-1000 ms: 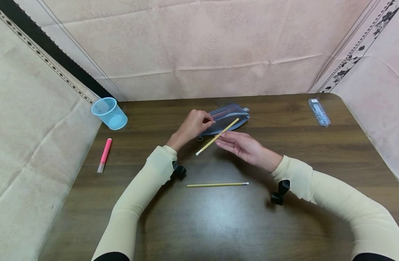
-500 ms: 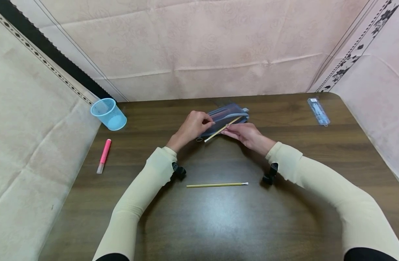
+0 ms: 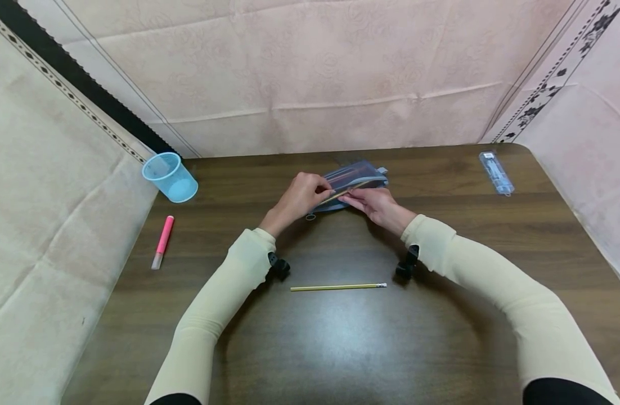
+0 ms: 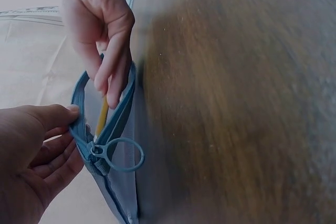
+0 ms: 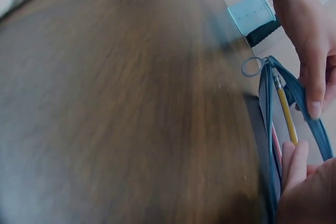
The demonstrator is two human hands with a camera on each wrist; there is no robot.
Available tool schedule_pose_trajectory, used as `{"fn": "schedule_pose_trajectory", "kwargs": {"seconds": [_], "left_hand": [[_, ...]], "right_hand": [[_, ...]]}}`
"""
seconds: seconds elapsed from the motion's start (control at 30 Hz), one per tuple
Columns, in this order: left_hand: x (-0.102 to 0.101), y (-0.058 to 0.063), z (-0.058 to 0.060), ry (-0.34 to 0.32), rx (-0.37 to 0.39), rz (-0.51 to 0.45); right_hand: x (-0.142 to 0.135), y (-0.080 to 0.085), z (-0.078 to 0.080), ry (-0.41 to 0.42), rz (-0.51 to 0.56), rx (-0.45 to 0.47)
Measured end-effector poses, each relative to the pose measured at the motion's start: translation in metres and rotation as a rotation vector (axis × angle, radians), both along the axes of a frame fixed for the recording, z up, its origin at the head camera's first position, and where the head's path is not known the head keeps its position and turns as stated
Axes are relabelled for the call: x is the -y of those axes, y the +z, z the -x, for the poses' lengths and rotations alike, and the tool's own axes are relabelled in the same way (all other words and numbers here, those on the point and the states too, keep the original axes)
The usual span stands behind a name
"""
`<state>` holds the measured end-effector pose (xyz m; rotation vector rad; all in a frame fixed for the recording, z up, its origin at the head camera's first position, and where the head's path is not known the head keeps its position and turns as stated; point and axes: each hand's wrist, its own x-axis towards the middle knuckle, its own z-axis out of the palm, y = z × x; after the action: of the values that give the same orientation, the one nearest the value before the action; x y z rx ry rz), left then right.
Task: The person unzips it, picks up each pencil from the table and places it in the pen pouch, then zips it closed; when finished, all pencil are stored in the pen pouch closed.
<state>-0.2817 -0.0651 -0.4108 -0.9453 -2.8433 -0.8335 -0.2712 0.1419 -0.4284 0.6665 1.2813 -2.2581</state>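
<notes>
A blue zippered pencil pouch (image 3: 359, 170) lies near the table's back edge, its mouth spread apart. My left hand (image 3: 301, 198) pinches one zipper edge of it between thumb and fingers. With my right hand (image 3: 377, 205) I grip a yellow pencil (image 5: 286, 113), which slants within the pouch's mouth. Its eraser end sits close to the zipper's ring pull (image 4: 125, 155), in the left wrist view. My right fingertips reach into the opening, and they hide part of the pencil. A thin red strip shows inside the pouch in the right wrist view.
Another yellow pencil (image 3: 337, 287) lies across the middle of the table. At the left are a pink marker (image 3: 163, 242) and a tilted light blue cup (image 3: 170, 178). A clear-blue flat packet (image 3: 496, 173) lies at the back right.
My right hand has moved forward and left, lowering the pencil from above the pouch into its mouth. My left hand has kept its pinch on the edge.
</notes>
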Motion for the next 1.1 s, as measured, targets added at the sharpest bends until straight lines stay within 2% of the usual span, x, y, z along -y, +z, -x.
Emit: {"fn": "schedule_pose_trajectory", "kwargs": {"seconds": [0.37,0.53,0.7,0.83,0.93,1.0,1.1], "left_hand": [[-0.002,0.000,-0.001,-0.003,-0.009,-0.001],[0.000,0.002,-0.002,0.006,0.000,-0.001],[0.001,0.002,-0.001,0.011,0.011,-0.002],[0.000,0.001,0.000,0.005,0.013,0.002],[0.001,0.001,-0.001,0.001,0.007,0.001],[0.002,0.000,-0.001,-0.002,0.003,-0.003],[0.004,0.001,-0.001,0.001,0.004,-0.011]], "right_hand": [[0.010,-0.001,0.009,-0.026,-0.053,-0.017],[0.010,0.000,0.007,-0.021,-0.052,-0.011],[0.007,0.007,-0.001,0.024,-0.034,-0.006],[0.004,0.016,-0.013,0.165,-0.049,-0.028],[0.001,0.025,-0.024,0.358,-0.117,-0.125],[-0.001,0.031,-0.032,0.516,-0.224,-0.247],[0.001,0.040,-0.045,0.773,-0.467,-0.523]]}}
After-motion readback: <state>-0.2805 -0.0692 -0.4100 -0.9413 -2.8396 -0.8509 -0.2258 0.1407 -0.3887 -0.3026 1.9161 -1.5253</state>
